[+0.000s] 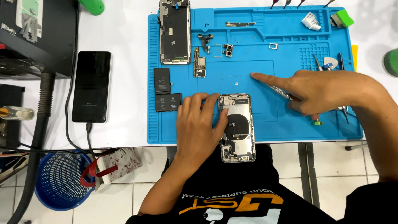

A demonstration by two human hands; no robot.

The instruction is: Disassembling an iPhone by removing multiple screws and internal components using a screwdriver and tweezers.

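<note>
Below, I see white table (124, 124) over tiled floor (323, 166), blue mesh bin (58, 182) holding scraps; left hand (201, 124) clamps opened grey phone chassis (238, 132) at blue silicone mat (290, 37) near edge, right hand (319, 91) grips thin metal screwdriver (277, 90).

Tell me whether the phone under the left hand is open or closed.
Open: the phone housing under the left hand shows bare internal parts, and its screen assembly lies apart.

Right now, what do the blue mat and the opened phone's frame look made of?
The blue mat looks like soft matte silicone: moulded trays and ribbed edges. The opened phone, held by the left hand, has a shiny, silvery frame, probably polished metal.
</note>
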